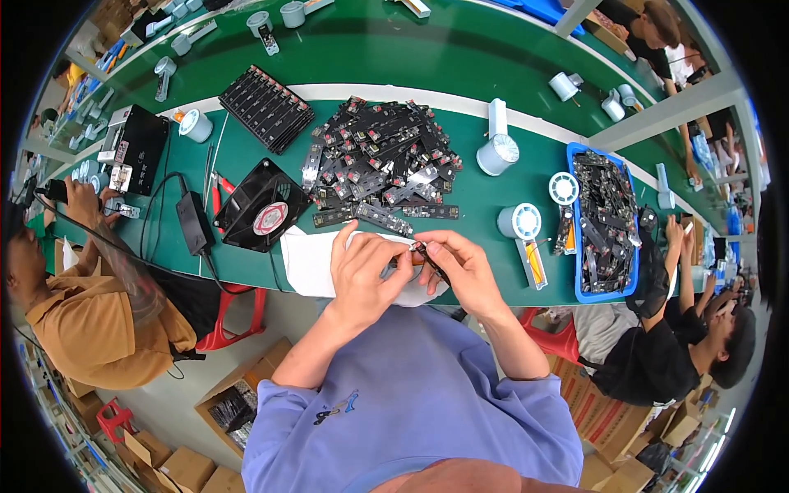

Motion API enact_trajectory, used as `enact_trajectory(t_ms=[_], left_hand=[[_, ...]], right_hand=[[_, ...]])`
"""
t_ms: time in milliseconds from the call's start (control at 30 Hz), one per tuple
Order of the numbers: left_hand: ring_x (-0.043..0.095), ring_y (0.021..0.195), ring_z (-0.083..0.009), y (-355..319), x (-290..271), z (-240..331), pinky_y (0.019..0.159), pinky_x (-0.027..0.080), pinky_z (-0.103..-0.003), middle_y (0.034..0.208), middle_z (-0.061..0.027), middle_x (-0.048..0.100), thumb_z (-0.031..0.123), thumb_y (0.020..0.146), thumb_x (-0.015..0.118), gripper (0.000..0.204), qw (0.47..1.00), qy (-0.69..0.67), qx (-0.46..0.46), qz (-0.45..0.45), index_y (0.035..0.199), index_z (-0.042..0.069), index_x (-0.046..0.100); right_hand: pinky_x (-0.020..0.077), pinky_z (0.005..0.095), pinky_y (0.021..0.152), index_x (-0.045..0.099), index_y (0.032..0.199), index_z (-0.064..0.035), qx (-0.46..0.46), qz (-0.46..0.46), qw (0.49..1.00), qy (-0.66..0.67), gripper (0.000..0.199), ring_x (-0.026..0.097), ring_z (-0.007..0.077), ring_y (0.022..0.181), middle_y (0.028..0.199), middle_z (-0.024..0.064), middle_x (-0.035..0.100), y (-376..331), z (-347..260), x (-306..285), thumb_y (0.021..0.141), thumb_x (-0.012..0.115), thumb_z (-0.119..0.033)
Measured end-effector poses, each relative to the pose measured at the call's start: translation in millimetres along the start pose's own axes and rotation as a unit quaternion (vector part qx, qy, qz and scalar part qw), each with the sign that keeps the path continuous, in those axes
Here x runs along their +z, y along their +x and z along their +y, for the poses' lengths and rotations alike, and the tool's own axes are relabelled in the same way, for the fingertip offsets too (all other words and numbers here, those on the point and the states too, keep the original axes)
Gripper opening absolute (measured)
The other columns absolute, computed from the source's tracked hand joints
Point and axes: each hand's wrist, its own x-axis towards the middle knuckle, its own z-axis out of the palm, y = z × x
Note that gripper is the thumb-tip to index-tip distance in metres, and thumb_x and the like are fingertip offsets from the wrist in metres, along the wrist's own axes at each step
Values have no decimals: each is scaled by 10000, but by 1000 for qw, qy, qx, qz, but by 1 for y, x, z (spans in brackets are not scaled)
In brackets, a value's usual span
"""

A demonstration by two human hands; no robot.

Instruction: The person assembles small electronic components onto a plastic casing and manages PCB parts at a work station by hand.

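My right hand grips a narrow black circuit board between thumb and fingers, tilted in front of my chest at the table's near edge. Close against the board's upper end, my left hand is closed in a pinch, thumb and forefinger together; what sits between those fingertips is too small to make out. Under both hands lies a white sheet. Just beyond them rises a large heap of similar black circuit boards, with several lying flat at its near side.
A black fan, red-handled pliers, a power adapter and stacked board panels stand left. To the right are light-blue handheld fan housings and a blue tray full of boards. Co-workers sit on both sides.
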Motion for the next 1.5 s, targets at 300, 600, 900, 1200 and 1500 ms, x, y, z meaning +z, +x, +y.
enact_trajectory(t_ms=[300,600,900,1200,1500], left_hand=[[637,785,-194,-2,2,-1,1105,401,-458,766,4,682,87,801,785,80,1000,10,7,-5,869,109,748],[618,782,-185,-2,2,-1,1093,409,-460,768,22,673,85,786,795,108,999,33,36,-1,882,107,750],[618,784,-191,-2,2,-3,1059,425,-460,779,17,678,97,780,794,106,999,26,27,-12,870,106,739],[657,843,-178,1,-3,1,1150,372,-468,789,27,710,132,816,804,89,999,-12,-25,-39,901,123,775],[659,859,-194,6,-12,4,1171,336,-486,830,-2,734,151,863,782,60,991,-54,-81,-90,914,120,784]], right_hand=[[581,298,634,633,1297,35,-26,2,999,-34,276,695,161,777,1060,149,737,-1,3,0,1105,547,-143],[565,276,691,633,1297,22,-16,21,995,-99,280,686,115,820,1028,105,766,-4,-2,3,1076,622,-150],[571,285,690,635,1297,26,-15,25,997,-73,280,688,126,810,1015,101,753,-2,1,0,1084,603,-153],[558,257,756,624,1218,7,-34,72,994,-76,209,691,111,865,1041,75,735,-1,-2,5,1046,657,-106],[559,275,864,638,1208,5,-59,65,991,-102,219,707,118,995,1053,83,745,1,-2,11,999,699,-19]])
